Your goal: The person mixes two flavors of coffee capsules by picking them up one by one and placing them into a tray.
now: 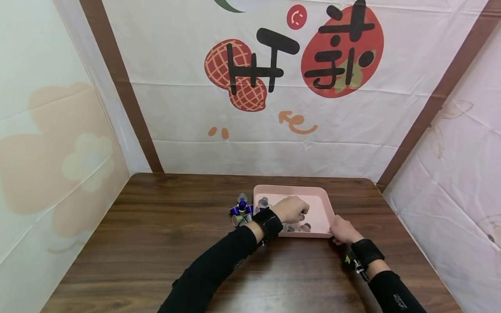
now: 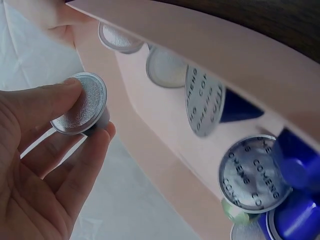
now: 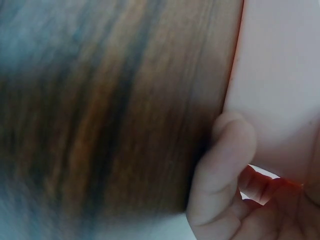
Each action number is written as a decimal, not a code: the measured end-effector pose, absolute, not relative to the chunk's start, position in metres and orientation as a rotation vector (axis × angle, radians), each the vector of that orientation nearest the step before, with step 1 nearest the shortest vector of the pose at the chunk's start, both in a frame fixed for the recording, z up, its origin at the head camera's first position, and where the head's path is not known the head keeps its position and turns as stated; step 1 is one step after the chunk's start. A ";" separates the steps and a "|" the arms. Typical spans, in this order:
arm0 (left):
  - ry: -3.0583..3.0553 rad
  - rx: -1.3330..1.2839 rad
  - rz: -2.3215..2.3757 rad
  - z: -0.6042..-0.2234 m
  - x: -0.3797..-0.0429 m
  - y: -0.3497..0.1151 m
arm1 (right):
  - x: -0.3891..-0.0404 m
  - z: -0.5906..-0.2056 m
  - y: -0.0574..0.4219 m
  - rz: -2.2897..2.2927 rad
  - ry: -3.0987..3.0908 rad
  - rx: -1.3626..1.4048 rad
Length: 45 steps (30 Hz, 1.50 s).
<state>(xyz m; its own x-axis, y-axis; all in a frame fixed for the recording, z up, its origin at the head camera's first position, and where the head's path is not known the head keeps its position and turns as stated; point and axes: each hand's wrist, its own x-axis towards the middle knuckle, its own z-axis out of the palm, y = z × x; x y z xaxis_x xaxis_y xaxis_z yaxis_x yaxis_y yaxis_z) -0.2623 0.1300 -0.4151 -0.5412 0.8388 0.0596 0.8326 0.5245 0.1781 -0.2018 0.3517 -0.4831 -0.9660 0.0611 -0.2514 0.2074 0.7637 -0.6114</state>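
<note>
My left hand (image 1: 291,209) is over the pink tray (image 1: 318,208). In the left wrist view it pinches a coffee capsule (image 2: 87,105) between thumb and fingers, silver foil lid facing the camera. Several other capsules (image 1: 305,228) lie inside the tray along its near and left sides; my forearm and wrist strap hide part of them. At the tray's near right corner, my right hand (image 1: 344,230) grips the wall. The right wrist view shows its thumb (image 3: 225,155) against the pink wall, with the other fingers curled round the corner.
Just left of the tray, a cluster of blue, green and silver capsules (image 1: 242,209) lies on the brown wooden table (image 1: 176,217). Printed lettering shows on a capsule lid (image 2: 255,175) in the left wrist view. White printed curtains (image 1: 176,113) surround the table's back and sides.
</note>
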 end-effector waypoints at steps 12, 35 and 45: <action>2.688 1.487 0.245 -0.406 -0.265 0.125 | -0.201 -0.481 0.348 -0.978 2.751 0.215; 2.870 0.978 0.363 -0.398 -0.324 0.000 | -0.199 -0.477 0.349 -0.980 2.741 0.209; 2.760 0.892 0.316 -0.424 -0.341 -0.030 | -0.197 -0.474 0.345 -0.972 2.737 0.225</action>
<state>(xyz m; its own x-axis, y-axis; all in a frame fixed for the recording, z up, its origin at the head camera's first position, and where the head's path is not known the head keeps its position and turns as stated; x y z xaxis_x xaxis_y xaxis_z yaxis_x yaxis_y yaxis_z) -0.3412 -0.0300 -0.4243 -0.7905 0.5952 -0.1445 0.5472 0.7922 0.2700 -0.1968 0.3451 -0.4745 -0.9623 0.0677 -0.2633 0.2187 0.7685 -0.6014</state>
